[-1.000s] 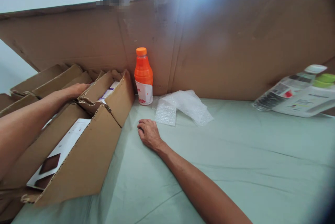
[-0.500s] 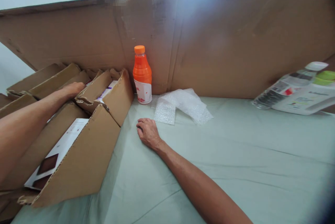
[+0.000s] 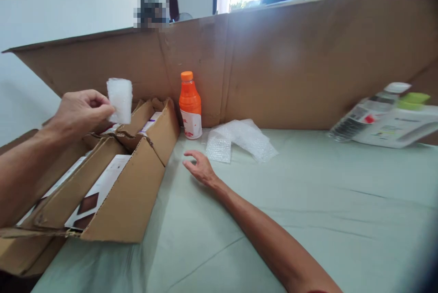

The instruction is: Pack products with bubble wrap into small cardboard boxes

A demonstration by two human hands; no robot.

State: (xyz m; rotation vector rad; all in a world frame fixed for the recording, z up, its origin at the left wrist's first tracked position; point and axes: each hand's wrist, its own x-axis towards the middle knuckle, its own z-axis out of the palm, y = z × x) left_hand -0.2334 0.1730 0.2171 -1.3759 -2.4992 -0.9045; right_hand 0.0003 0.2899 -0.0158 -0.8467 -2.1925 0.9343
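Above the divided cardboard box, my left hand pinches a small white translucent packet, perhaps folded plastic wrap. White printed cartons stand in slots of the box under that arm. My right hand hovers over or rests on the pale green cloth, its thumb and fingers apart and nothing between them. Just beyond it lie flat pieces of bubble wrap. An orange-capped bottle with a white label stands upright near the box's far corner.
A tall cardboard panel runs across the back. At the right, a clear plastic bottle leans against a white jug with a green cap. Behind the panel, a person's blurred head shows at the top left.
My left hand has risen out of the box with the white packet in its fingers. My right hand's fingers have spread from a curled pose. The view has tilted up slightly.
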